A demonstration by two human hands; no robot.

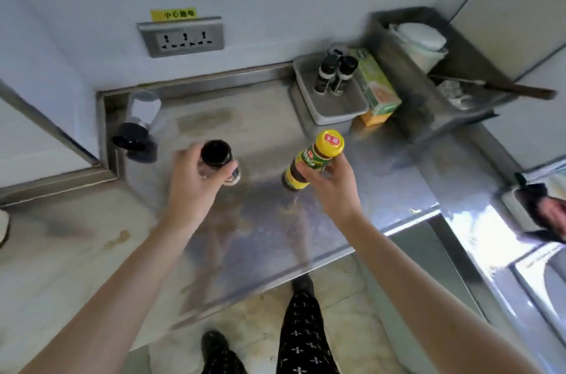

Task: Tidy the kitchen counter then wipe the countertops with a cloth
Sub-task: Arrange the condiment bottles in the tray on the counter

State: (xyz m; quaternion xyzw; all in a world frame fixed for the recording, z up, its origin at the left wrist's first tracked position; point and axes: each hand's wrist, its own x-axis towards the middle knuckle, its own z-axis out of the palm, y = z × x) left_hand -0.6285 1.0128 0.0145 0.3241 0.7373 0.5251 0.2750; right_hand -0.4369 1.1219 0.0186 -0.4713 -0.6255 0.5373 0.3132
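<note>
My left hand (191,186) grips a clear jar with a black lid (216,153), held just above the steel counter (263,220). My right hand (335,186) holds a dark bottle with a yellow cap and green-yellow label (312,160), tilted, over the counter's middle. A second clear jar with a black lid (137,125) stands in the back left corner. A grey tray (333,111) at the back right holds three black-capped bottles (335,73). The counter shows brownish stains. No cloth is in view.
A green-and-orange box (378,88) leans beside the tray. A steel shelf unit (435,88) at the right carries a white container and a long-handled tool. A wall socket (183,38) sits above the counter. My legs stand on the tiled floor below the counter's front edge.
</note>
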